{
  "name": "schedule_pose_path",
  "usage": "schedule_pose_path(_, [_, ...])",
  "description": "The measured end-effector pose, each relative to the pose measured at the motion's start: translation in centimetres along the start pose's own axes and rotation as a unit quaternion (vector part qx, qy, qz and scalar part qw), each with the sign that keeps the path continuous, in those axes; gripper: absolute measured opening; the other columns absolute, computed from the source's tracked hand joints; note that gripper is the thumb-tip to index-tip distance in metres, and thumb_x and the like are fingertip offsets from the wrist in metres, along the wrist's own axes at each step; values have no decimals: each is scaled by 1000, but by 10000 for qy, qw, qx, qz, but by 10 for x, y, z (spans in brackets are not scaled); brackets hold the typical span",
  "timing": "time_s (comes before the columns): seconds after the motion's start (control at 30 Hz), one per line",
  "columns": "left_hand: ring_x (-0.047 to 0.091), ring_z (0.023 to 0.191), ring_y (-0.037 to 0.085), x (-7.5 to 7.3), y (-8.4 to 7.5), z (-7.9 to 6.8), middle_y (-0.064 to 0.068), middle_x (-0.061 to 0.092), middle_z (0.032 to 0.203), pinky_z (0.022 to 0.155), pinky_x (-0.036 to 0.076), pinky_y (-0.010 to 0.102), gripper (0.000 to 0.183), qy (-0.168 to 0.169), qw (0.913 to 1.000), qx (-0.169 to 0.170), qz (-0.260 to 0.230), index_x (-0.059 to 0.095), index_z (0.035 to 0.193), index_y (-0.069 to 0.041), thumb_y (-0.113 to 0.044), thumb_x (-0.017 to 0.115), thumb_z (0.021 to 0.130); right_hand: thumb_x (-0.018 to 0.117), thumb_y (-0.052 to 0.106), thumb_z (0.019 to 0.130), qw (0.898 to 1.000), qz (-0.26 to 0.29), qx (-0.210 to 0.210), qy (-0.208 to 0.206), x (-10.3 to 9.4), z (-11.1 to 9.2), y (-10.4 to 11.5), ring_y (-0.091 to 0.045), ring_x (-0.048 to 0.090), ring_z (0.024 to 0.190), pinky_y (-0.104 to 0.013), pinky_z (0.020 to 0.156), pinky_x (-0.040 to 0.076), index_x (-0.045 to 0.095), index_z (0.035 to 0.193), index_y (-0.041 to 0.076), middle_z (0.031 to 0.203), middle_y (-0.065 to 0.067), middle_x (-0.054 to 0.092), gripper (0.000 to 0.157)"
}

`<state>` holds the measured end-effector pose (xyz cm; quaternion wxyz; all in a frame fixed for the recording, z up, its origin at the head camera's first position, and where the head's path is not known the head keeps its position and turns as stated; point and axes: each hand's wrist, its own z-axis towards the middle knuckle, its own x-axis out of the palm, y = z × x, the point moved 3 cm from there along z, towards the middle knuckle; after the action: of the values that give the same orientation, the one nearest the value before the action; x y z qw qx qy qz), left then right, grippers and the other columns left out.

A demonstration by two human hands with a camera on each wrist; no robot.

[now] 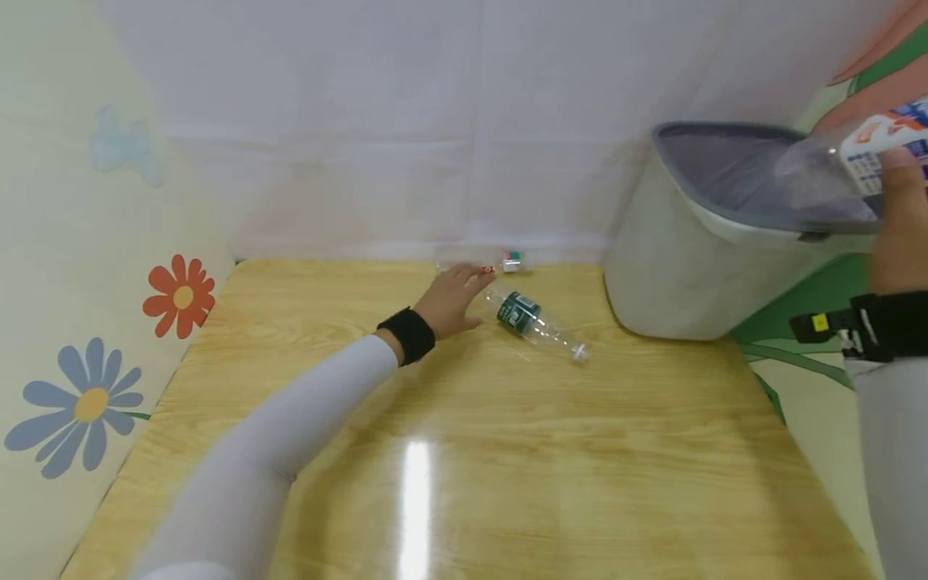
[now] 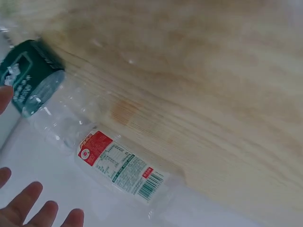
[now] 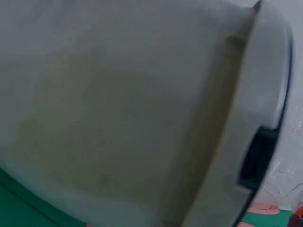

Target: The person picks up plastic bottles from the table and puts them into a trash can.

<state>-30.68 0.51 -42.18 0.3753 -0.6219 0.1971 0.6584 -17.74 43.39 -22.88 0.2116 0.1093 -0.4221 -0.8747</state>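
My left hand (image 1: 449, 300) reaches over the back of the table with its fingers spread, near two clear plastic bottles and holding neither. The nearer bottle (image 1: 519, 312) has a dark green label and lies slanted, its neck toward the lower right. Behind it, against the wall, lies the bottle with a red, white and green label (image 1: 511, 261), partly hidden by my fingers; its label (image 2: 120, 163) shows plainly in the left wrist view. At the far right my right hand (image 1: 899, 234) grips a clear bottle with a white, blue and orange label (image 1: 866, 157), tilted over the trash bin (image 1: 674, 266).
The light grey bin has a darker rim (image 1: 725, 211) and a translucent liner inside. It stands at the table's back right corner. A white covering (image 1: 362, 121) hangs behind the wooden table (image 1: 580, 451). Flower-painted panels (image 1: 90, 403) flank both sides.
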Motion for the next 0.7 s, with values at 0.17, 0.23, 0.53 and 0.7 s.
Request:
schedule_pose_path(0.17, [28, 152, 36, 18, -12, 23, 16, 34, 162, 121, 35, 55, 85, 696, 9948, 139, 732, 32, 159, -16, -28, 79, 89, 77, 33, 89, 9971, -26, 623, -427, 9, -1, -9, -8, 62, 119, -19, 107, 48, 54, 140, 10, 134, -4, 62, 60])
schedule_pose_path(0.23, [27, 153, 36, 26, -18, 29, 15, 32, 163, 121, 35, 56, 81, 934, 9909, 147, 954, 31, 159, -19, -28, 76, 92, 77, 35, 88, 9975, -211, 610, -292, 11, -2, -9, -7, 62, 119, -19, 107, 48, 55, 139, 13, 134, -3, 62, 60])
schedule_pose_path(0.53, [34, 150, 33, 37, -25, 32, 9, 40, 158, 122, 33, 56, 73, 1175, 9789, 36, 1673, 34, 157, -24, -18, 71, 95, 74, 26, 92, 9908, 174, 1130, 724, 20, -8, -3, -10, 51, 136, -24, 120, 36, 39, 148, 22, 146, 2, 51, 66])
schedule_pose_path(0.7, [40, 146, 33, 35, -21, 32, 9, 46, 154, 120, 36, 57, 63, 1001, 9821, -38, 1593, 41, 153, -24, -18, 68, 96, 71, 23, 93, 9875, 263, 1236, 941, 27, -11, -3, -9, 48, 140, -23, 121, 34, 34, 149, 25, 148, 3, 47, 67])
